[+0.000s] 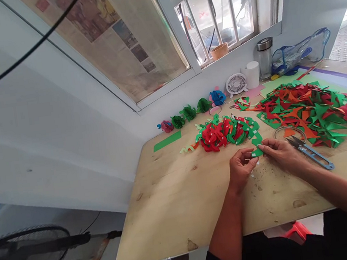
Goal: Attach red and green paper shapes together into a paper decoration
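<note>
Between my two hands is a green paper cutout point(257, 152) with small white squares on it. My left hand point(241, 168) pinches its left edge between thumb and fingers. On the other side my right hand point(277, 152) grips the same piece, thumb on top near a white square. The cutout reaches toward a chain of similar green pieces that borders a heap of red and green paper cutouts point(214, 135) on the table. Thread snips point(315, 154) with blue handles lie beside my right wrist, and a metal ring point(288, 128) rests just behind them.
A large pile of red, orange and green paper scraps point(308, 108) covers the right side. Along the wall stand several folded paper ornaments point(187, 112), a small white fan point(236, 83), a glass bottle point(266, 58) and a clear pouch point(300, 53). The wooden table point(171, 207) has a rounded left corner.
</note>
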The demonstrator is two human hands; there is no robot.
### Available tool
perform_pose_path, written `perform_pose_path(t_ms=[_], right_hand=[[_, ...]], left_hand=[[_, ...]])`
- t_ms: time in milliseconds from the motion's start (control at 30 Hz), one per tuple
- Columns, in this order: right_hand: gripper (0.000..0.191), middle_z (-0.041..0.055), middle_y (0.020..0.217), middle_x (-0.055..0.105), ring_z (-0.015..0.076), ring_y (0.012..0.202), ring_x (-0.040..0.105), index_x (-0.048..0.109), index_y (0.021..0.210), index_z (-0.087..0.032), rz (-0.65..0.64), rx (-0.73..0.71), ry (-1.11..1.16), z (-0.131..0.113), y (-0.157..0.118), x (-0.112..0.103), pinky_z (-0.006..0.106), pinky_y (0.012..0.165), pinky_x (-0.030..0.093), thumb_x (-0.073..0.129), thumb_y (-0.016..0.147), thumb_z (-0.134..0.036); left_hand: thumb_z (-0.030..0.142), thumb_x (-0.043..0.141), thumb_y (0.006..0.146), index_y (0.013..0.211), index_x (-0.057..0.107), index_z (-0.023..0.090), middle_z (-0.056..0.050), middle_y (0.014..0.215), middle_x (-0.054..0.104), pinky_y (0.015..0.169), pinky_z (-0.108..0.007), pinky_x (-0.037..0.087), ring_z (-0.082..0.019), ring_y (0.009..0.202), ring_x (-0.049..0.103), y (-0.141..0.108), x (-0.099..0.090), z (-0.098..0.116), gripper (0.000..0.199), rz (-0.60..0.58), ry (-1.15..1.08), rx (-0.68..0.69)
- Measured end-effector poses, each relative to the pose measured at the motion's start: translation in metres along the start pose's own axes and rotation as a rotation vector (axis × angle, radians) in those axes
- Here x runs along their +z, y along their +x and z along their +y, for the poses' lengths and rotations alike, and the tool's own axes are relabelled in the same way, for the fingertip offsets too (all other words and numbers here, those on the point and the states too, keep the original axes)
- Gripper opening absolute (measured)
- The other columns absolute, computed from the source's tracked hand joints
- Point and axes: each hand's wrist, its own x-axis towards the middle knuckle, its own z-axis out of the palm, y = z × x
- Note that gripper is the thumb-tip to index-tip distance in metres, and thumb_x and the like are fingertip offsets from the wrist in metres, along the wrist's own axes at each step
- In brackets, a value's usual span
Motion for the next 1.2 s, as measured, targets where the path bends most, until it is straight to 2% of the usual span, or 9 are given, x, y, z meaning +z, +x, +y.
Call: perform_pose_path(t_ms=[233,433,600,733,933,1200], right_hand=[[0.045,-0.0039,0.052,0.051,0.0088,0.042,0.038,0.059,0.078,-0.018,0.017,0.052,-0.002,-0.010,-0.005,0.005,0.023,0.040,0.025,0.065,0.061,-0.060],[0.041,-0.0041,0.053,0.051,0.0081,0.043,0.037,0.058,0.074,-0.018,-0.028,0.035,-0.012,-0.007,-0.004,0.004,0.022,0.040,0.024,0.065,0.064,-0.057],[0.037,-0.0034,0.055,0.049,0.0099,0.049,0.041,0.058,0.070,-0.018,-0.037,-0.039,-0.057,-0.008,-0.003,0.004,0.022,0.044,0.030,0.065,0.065,-0.054],[0.034,-0.0028,0.056,0.049,0.0101,0.049,0.040,0.058,0.070,-0.019,-0.057,-0.048,-0.097,-0.009,-0.005,0.004,0.022,0.043,0.030,0.064,0.068,-0.053],[0.040,-0.0038,0.054,0.043,0.0090,0.047,0.035,0.056,0.066,-0.019,-0.194,-0.079,-0.146,-0.004,-0.007,0.005,0.023,0.042,0.026,0.058,0.071,-0.058],[0.038,-0.0041,0.055,0.042,0.0084,0.049,0.033,0.060,0.075,-0.017,-0.341,-0.038,-0.183,0.007,-0.009,0.008,0.022,0.043,0.025,0.058,0.074,-0.054]], left_hand=[[0.024,0.067,0.069,0.091,0.064,0.015,-0.002,0.073,0.064,0.058,-0.020,0.042,-0.009,0.062,0.055,0.000,0.001,-0.002,0.024,0.060,0.115,0.039],[0.022,0.062,0.072,0.091,0.065,0.015,-0.004,0.079,0.067,0.060,-0.022,0.045,-0.011,0.065,0.058,0.001,0.002,-0.002,0.020,0.110,0.277,0.111],[0.022,0.063,0.071,0.092,0.066,0.015,-0.005,0.083,0.067,0.059,-0.022,0.045,-0.012,0.068,0.059,-0.002,0.000,0.007,0.023,0.052,0.350,0.143],[0.030,0.063,0.073,0.095,0.066,0.015,-0.007,0.086,0.067,0.065,-0.024,0.048,-0.015,0.077,0.062,-0.002,-0.002,0.012,0.026,0.124,0.239,0.100],[0.038,0.063,0.072,0.083,0.068,0.013,-0.005,0.068,0.067,0.057,-0.022,0.045,-0.012,0.061,0.060,0.004,-0.002,0.009,0.028,0.236,-0.082,0.007],[0.039,0.072,0.061,0.075,0.068,0.012,-0.003,0.068,0.065,0.051,-0.022,0.043,-0.007,0.050,0.052,0.008,-0.002,0.006,0.030,0.277,-0.243,-0.059]])
